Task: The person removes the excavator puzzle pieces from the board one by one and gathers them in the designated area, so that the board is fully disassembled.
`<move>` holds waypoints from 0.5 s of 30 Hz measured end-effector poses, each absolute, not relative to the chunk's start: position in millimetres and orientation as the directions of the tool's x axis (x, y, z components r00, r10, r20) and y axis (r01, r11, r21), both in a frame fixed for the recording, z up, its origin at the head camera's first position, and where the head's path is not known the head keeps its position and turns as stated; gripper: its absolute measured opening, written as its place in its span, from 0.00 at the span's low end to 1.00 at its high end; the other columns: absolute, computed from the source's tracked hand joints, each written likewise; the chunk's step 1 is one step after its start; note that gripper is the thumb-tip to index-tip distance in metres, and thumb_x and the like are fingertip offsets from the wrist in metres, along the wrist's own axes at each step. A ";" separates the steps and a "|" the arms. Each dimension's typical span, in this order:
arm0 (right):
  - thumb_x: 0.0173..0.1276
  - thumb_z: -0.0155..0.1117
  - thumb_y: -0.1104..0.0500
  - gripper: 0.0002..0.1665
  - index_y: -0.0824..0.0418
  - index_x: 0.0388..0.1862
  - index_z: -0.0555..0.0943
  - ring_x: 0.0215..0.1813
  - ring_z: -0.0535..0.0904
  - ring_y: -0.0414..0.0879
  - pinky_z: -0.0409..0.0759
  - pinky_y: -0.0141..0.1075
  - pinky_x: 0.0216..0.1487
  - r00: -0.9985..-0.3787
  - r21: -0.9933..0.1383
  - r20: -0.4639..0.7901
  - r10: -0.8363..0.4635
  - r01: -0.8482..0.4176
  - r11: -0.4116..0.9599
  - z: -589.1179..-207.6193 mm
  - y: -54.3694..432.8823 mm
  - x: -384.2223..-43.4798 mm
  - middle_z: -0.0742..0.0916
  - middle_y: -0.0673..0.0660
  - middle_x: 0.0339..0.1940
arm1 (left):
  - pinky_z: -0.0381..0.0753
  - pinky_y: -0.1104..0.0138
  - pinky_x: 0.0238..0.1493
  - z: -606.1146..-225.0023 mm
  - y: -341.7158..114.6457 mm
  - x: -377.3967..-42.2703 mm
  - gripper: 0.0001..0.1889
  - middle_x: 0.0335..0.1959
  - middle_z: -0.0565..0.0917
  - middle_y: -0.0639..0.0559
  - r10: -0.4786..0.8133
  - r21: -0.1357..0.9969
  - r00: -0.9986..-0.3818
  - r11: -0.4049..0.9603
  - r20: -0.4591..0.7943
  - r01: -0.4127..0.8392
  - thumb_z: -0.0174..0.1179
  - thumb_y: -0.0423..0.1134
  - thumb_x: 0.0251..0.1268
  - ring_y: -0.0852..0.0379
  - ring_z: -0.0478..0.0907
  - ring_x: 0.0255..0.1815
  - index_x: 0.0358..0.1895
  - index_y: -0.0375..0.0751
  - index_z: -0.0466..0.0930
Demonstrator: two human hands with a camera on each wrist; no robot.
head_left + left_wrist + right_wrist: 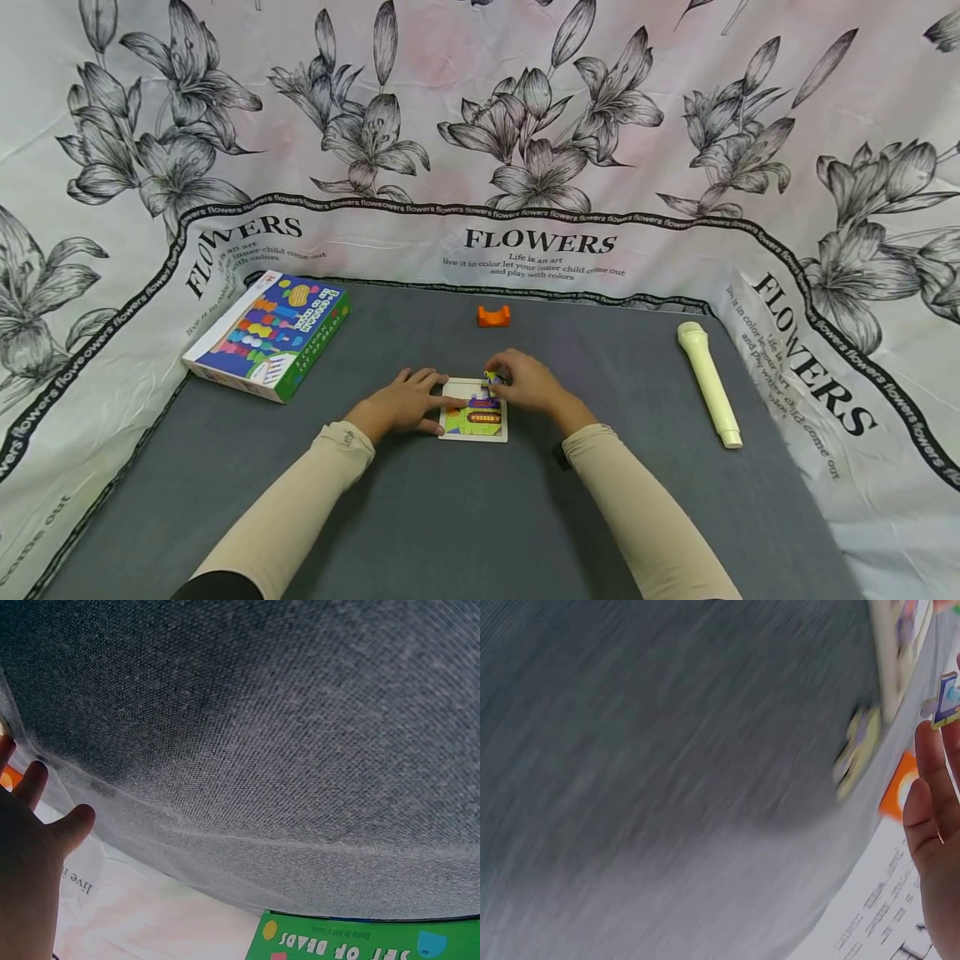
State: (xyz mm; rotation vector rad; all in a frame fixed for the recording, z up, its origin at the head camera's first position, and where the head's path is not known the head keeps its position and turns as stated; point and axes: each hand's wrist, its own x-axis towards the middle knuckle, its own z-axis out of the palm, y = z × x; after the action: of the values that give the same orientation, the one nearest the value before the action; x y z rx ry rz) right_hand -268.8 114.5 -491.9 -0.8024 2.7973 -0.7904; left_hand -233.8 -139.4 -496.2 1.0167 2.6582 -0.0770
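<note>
A small jigsaw puzzle in a pale frame (459,388) lies on the grey table, its upper part bare and its lower part filled with a colourful picture. My left hand (408,403) rests at the frame's left side with fingers spread, the thumb side touching the board. Over the upper right corner, my right hand (522,382) pinches a puzzle piece (946,703) between thumb and fingers. Another loose puzzle piece (859,750) lies on the cloth beside the frame in the right wrist view. Only part of the left hand (34,855) shows in the left wrist view.
A blue and green bead-set box (273,333) lies at the back left. Behind the puzzle sits an orange holder-like block (493,317). A cream stick-shaped object with a wider head (709,385) lies on the right. Flower-printed cloth (540,246) borders the table.
</note>
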 end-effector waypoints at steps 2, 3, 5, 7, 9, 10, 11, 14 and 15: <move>0.62 0.69 0.58 0.16 0.56 0.49 0.83 0.45 0.77 0.46 0.77 0.42 0.44 -0.856 -0.490 0.040 -0.515 -0.466 0.737 -491.5 127.5 -268.1 0.83 0.52 0.47 | 0.52 0.39 0.71 -496.7 -138.0 -234.3 0.32 0.75 0.58 0.49 0.637 0.056 -0.710 0.755 -0.300 0.654 0.50 0.65 0.66 0.45 0.52 0.76 0.74 0.72 0.58; 0.62 0.69 0.58 0.16 0.56 0.49 0.83 0.44 0.77 0.45 0.77 0.42 0.44 -0.858 -0.477 0.045 -0.511 -0.468 0.744 -491.2 134.0 -267.7 0.83 0.52 0.47 | 0.52 0.39 0.71 -496.7 -137.6 -234.3 0.32 0.75 0.58 0.49 0.637 0.061 -0.710 0.756 -0.299 0.652 0.50 0.65 0.66 0.44 0.52 0.76 0.74 0.72 0.58; 0.61 0.70 0.58 0.16 0.57 0.48 0.84 0.43 0.77 0.46 0.77 0.42 0.43 -0.860 -0.458 0.051 -0.508 -0.472 0.753 -491.5 145.1 -266.8 0.83 0.52 0.46 | 0.51 0.39 0.71 -496.6 -138.9 -233.6 0.32 0.75 0.58 0.48 0.636 0.067 -0.712 0.758 -0.298 0.649 0.51 0.64 0.67 0.44 0.52 0.76 0.74 0.71 0.58; 0.60 0.69 0.59 0.16 0.56 0.48 0.84 0.42 0.78 0.46 0.77 0.42 0.43 -0.863 -0.439 0.045 -0.503 -0.469 0.766 -491.8 155.9 -265.6 0.83 0.52 0.46 | 0.51 0.38 0.70 -496.5 -140.5 -232.8 0.31 0.75 0.58 0.47 0.643 0.075 -0.710 0.754 -0.287 0.652 0.51 0.63 0.67 0.43 0.52 0.76 0.73 0.70 0.59; 0.60 0.69 0.59 0.15 0.56 0.48 0.84 0.42 0.78 0.46 0.77 0.43 0.43 -0.864 -0.418 0.042 -0.502 -0.471 0.776 -492.3 166.2 -264.3 0.84 0.53 0.45 | 0.52 0.38 0.70 -496.5 -141.6 -232.2 0.31 0.74 0.59 0.46 0.655 0.086 -0.706 0.746 -0.268 0.660 0.52 0.62 0.67 0.42 0.53 0.75 0.73 0.68 0.61; 0.60 0.69 0.60 0.15 0.56 0.48 0.84 0.42 0.79 0.46 0.78 0.44 0.44 -0.866 -0.408 0.036 -0.499 -0.468 0.784 -492.8 171.0 -263.7 0.84 0.53 0.45 | 0.52 0.37 0.69 -496.5 -141.9 -232.0 0.31 0.74 0.60 0.46 0.662 0.091 -0.703 0.742 -0.259 0.664 0.52 0.62 0.67 0.42 0.53 0.75 0.73 0.67 0.61; 0.60 0.68 0.60 0.15 0.56 0.48 0.84 0.42 0.79 0.46 0.78 0.44 0.44 -0.868 -0.397 0.031 -0.496 -0.466 0.791 -493.4 175.7 -263.1 0.85 0.53 0.46 | 0.52 0.37 0.69 -496.5 -141.9 -232.0 0.31 0.74 0.60 0.46 0.666 0.092 -0.700 0.738 -0.256 0.669 0.52 0.62 0.68 0.42 0.53 0.75 0.73 0.67 0.61; 0.60 0.69 0.60 0.15 0.55 0.47 0.84 0.44 0.80 0.47 0.78 0.47 0.47 -0.872 -0.371 0.023 -0.489 -0.462 0.806 -495.8 188.0 -261.3 0.85 0.52 0.45 | 0.53 0.37 0.69 -496.8 -140.5 -232.2 0.31 0.74 0.60 0.45 0.682 0.106 -0.691 0.726 -0.237 0.680 0.52 0.62 0.68 0.41 0.54 0.74 0.73 0.66 0.61; 0.60 0.69 0.60 0.15 0.55 0.47 0.84 0.45 0.80 0.47 0.78 0.47 0.47 -0.872 -0.363 0.020 -0.489 -0.462 0.809 -496.8 191.3 -260.7 0.85 0.52 0.45 | 0.53 0.37 0.69 -496.9 -139.6 -232.3 0.31 0.74 0.60 0.45 0.685 0.110 -0.689 0.724 -0.237 0.681 0.52 0.62 0.68 0.41 0.54 0.74 0.73 0.66 0.61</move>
State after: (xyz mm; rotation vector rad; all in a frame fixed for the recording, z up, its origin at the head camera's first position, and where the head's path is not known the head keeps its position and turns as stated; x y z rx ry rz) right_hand -260.7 191.3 -496.8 -0.7671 2.9171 -0.5557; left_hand -232.3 -139.6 -496.9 1.0787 2.6680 0.0188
